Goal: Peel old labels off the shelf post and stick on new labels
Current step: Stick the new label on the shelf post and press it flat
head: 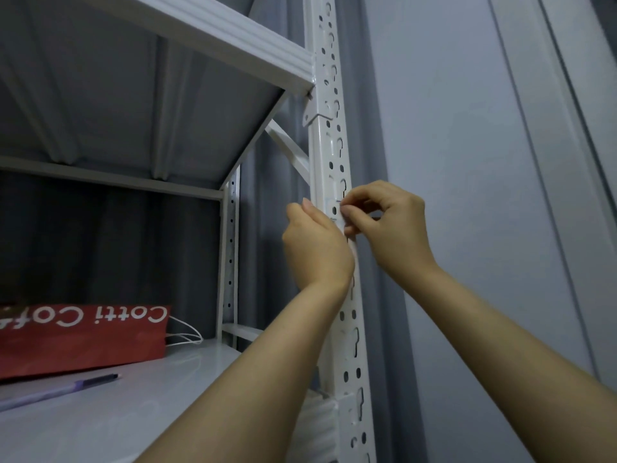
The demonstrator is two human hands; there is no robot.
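Pinching a label (330, 212) on the shelf post (329, 142) with right hand (390, 225); left hand (315, 248) touching post, grip impossible to tell.

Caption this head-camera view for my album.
Right hand pinches a label on the white shelf post, left hand alongside.

Arms raised, left hand (317, 248) flat-fingered, right hand (390, 225) in a fingertip pinch on a label (338, 219).
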